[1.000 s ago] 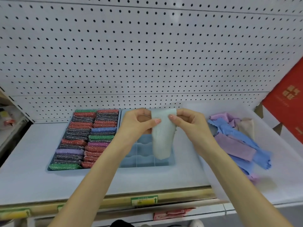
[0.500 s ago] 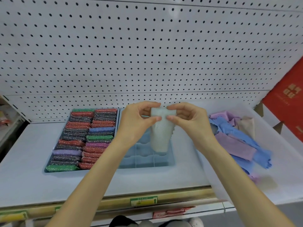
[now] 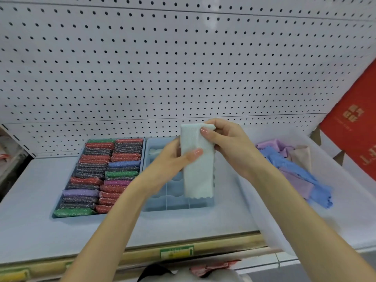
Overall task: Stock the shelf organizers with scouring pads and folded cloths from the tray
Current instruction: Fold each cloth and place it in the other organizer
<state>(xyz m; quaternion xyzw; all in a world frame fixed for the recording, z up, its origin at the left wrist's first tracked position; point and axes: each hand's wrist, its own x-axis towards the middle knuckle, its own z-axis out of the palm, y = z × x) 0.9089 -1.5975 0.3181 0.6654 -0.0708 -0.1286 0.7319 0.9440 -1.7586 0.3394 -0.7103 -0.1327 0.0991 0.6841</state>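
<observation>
— What's nearest us?
— The front lip of the shelf [image 3: 30, 200], with a green label [image 3: 176, 252] on its rail. Both bare forearms reach over it.
— And the hands?
— They share one pale cloth [image 3: 198, 176], folded into a narrow strip that hangs upright with its scalloped edge lowest. The left hand [image 3: 171, 165] pinches it about halfway down, thumb pressed on the front. The right hand [image 3: 232, 147] pinches the top corner, its fingers [image 3: 221, 127] curled over the edge. So both sets of fingers are clamped on the cloth.
— Where does it hang?
— In front of the divided organizer [image 3: 175, 202], the blue one with wavy partitions; the cloth and the left hand cover much of it. Whether the lower edge touches it, I cannot tell. Something pale lies in a back compartment, too blurred to name.
— Around that?
— Just beside it on the left, a second organizer [image 3: 67, 217] packed with two rows of scouring pads [image 3: 91, 180], red, dark, green, purple and blue, standing on edge. To the right, behind the right forearm, a translucent white tray [image 3: 354, 216] holds loose cloths [image 3: 293, 165], blue, lilac and beige, lying crumpled.
— Further back?
— A white pegboard [image 3: 183, 68] rises behind the shelf, and a red box [image 3: 354, 129] leans at the far right
</observation>
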